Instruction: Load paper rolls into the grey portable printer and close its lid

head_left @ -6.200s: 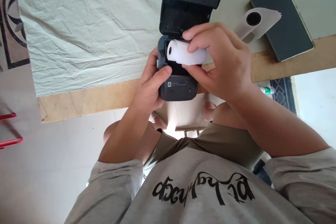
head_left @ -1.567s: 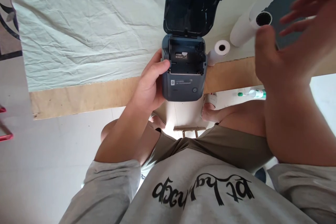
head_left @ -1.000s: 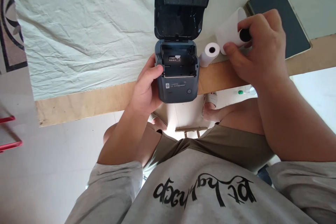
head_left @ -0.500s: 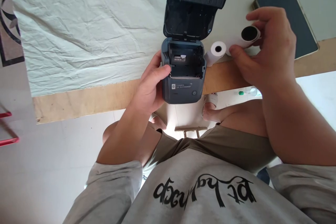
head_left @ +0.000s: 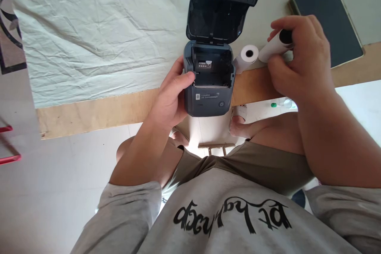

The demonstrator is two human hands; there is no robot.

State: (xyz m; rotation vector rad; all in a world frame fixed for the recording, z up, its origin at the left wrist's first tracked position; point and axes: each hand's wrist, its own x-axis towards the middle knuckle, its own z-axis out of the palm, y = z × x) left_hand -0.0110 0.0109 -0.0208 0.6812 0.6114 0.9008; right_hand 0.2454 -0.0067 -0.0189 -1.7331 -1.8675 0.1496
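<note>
A dark grey portable printer (head_left: 208,99) sits at the table's front edge with its lid (head_left: 222,4) swung up and its paper bay empty. My left hand (head_left: 171,95) grips the printer's left side, thumb on the bay's rim. My right hand (head_left: 300,59) is closed around a thin white paper roll (head_left: 272,49) with a dark core, held just above the table to the printer's right. A fuller white paper roll (head_left: 247,55) lies on the table between the printer and that hand.
A dark phone (head_left: 327,20) lies face up at the back right. A creased pale cloth (head_left: 98,35) covers the table; bare wood edge (head_left: 98,111) runs along the front. Red bars (head_left: 8,158) show at far left. My knees and feet are below the table.
My right hand lifted the full roll out of the printer, set it down on the table, then took hold of the thin roll and curled round it. My left hand stayed on the printer.
</note>
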